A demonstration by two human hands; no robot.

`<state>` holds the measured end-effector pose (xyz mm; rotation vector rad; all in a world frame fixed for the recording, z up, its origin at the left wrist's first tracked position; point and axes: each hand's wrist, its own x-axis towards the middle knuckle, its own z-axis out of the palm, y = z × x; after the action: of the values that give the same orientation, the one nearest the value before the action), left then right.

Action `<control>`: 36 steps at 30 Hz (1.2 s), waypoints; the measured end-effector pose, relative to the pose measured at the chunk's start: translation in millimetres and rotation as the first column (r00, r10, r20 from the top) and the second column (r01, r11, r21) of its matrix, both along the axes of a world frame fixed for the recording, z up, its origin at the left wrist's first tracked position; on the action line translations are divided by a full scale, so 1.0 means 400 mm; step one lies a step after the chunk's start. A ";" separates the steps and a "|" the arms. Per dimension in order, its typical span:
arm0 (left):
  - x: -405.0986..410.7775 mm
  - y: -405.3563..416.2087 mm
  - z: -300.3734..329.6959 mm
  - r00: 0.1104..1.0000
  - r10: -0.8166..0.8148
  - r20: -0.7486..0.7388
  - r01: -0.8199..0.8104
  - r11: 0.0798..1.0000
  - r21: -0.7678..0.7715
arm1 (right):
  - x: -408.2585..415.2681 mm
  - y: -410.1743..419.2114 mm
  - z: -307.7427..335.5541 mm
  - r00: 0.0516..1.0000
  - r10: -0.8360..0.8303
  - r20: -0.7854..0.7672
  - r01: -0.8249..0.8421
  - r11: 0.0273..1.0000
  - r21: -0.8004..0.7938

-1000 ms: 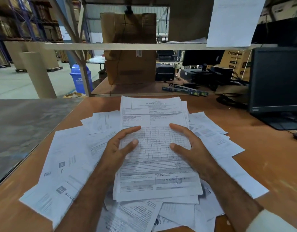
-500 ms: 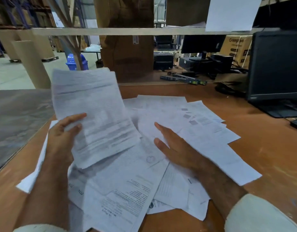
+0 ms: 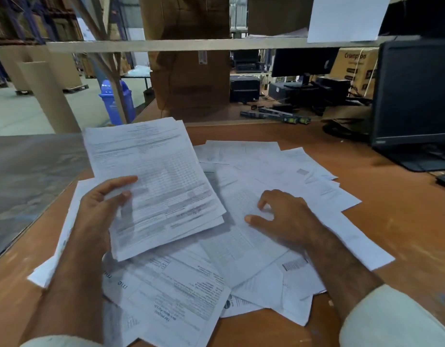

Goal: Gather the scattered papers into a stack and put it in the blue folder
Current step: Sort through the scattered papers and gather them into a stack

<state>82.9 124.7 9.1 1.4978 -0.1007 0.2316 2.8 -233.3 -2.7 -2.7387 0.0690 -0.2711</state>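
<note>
So the left hand [image 3: 101, 206] is holding a small stack of papers [image 3: 154, 181] up off the desk [image 3: 391, 221], thumb on top near the left edge and the other fingers tucked underneath, so it's gripping the sheets. The stack is tilting a bit, with its far end pointing up and away toward the shelf [image 3: 191, 45], and its lower right corner is hanging over the loose papers [image 3: 279, 176] that are still lying spread out on the desk.

The right hand [image 3: 284, 216] is resting on those loose papers just to the right of the held stack, fingers curling down with the tips touching the top sheet. It's not gripping anything that I can see, more like pressing or dragging at the sheet.

More sheets are fanning out under both forearms toward the near edge, some upside down. There's a monitor [image 3: 414, 96] sitting at the far right of the desk and a blue bin [image 3: 116, 101] standing on the floor behind. I'm not spotting a blue folder anywhere in this shot.
</note>
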 end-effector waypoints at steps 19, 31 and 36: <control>-0.001 -0.071 -0.018 0.963 -0.260 -0.069 0.268 0.941 0.205 | 0.005 -0.092 0.062 0.997 -0.047 0.056 0.017 0.895 0.446; 0.017 -0.043 -0.031 0.968 -0.250 0.004 0.243 0.944 0.222 | -0.023 -0.112 0.116 0.955 -0.066 0.289 -0.268 0.219 0.938; 0.004 -0.069 -0.025 0.962 -0.269 -0.055 0.274 0.931 0.242 | -0.007 -0.114 0.078 0.973 -0.150 0.176 -0.017 0.713 0.701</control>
<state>84.5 97.1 -0.8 1.7139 -0.3286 -0.0226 0.2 -279.0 28.3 -1.9277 0.1734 -0.4617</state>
